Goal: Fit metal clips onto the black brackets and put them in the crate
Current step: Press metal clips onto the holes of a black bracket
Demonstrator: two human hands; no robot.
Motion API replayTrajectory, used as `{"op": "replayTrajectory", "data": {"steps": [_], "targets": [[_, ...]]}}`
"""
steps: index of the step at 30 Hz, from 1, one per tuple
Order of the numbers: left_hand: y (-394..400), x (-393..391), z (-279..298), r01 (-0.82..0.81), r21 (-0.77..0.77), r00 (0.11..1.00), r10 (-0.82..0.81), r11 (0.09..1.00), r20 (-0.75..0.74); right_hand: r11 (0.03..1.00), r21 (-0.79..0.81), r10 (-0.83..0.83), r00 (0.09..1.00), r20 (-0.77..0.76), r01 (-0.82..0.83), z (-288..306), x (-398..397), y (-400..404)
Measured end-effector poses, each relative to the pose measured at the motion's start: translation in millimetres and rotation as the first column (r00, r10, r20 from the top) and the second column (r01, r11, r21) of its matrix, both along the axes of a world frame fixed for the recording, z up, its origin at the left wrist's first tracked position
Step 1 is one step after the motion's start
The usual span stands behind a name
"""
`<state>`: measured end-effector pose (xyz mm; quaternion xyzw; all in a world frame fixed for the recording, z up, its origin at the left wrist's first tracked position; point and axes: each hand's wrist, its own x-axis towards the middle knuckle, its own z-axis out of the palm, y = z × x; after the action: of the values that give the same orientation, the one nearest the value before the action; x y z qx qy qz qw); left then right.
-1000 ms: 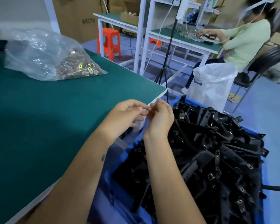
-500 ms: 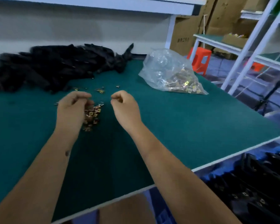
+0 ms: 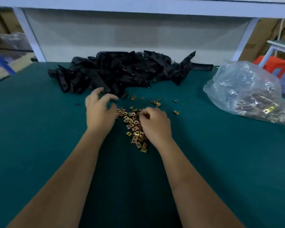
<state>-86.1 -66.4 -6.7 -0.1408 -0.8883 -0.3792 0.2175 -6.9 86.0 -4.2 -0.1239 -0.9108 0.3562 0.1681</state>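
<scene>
Brass-coloured metal clips [image 3: 135,127] lie in a loose heap on the green table mat [image 3: 39,145]; all positions below are taken from this heap. A few stray clips are scattered just beyond it and to its right. The right hand [image 3: 155,125] rests over the heap's right side, fingers curled down into the clips; whether it pinches one cannot be told. The left hand [image 3: 99,111] is at the heap's left edge, fingers spread and loosely bent, holding nothing, fingertips near the black brackets [image 3: 122,71]. These brackets are piled behind the heap, against the table's far edge. Well to the right of the heap sits a clear plastic bag [image 3: 247,94] containing more clips. Farther right, off the table, stands an orange stool [image 3: 273,65].
</scene>
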Motion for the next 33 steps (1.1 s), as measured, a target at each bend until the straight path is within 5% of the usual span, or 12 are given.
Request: {"op": "replayTrajectory", "data": {"steps": [3,6,9,11,13,17,19,23,30,33], "targets": [[21,-19,0,0.115,-0.213,0.993,-0.105,0.97,0.054,0.999,0.033,-0.001,1.0,-0.017,0.002,-2,-2,0],[32,-37,-5,0.119,-0.38,0.953,0.002,0.917,0.304,0.993,0.117,-0.003,1.0,0.015,0.002,-4,-6,-1],[34,-41,-6,0.075,-0.399,0.941,0.068,0.914,0.333,0.983,0.183,0.012,0.997,0.083,-0.027,-5,-9,-3],[32,-34,-1,0.011,-0.271,0.957,0.069,0.962,0.282,0.984,0.177,0.01,0.995,0.095,-0.027,-4,-10,-3],[25,-22,3,-0.103,0.02,0.972,0.096,0.995,0.214,0.987,0.155,0.016,0.996,0.087,-0.029,-3,-9,-1],[12,10,5,-0.276,0.601,0.952,0.13,0.75,0.276,0.984,-0.179,0.006,1.0,-0.019,-0.009,0,-1,3],[10,25,6,-0.288,0.683,0.952,0.126,0.671,0.278,0.944,-0.33,-0.026,0.998,-0.064,0.003,1,1,4],[12,34,7,-0.294,0.79,0.943,0.027,0.537,0.333,0.929,-0.371,-0.044,0.994,-0.104,0.003,1,7,2],[10,32,14,-0.251,0.955,0.855,-0.426,0.16,0.296,0.908,-0.416,-0.014,0.99,-0.144,-0.048,2,11,-1],[14,33,16,-0.234,0.97,0.787,-0.571,0.073,0.233,0.892,-0.444,0.006,0.982,-0.188,-0.09,3,11,-4]]}}
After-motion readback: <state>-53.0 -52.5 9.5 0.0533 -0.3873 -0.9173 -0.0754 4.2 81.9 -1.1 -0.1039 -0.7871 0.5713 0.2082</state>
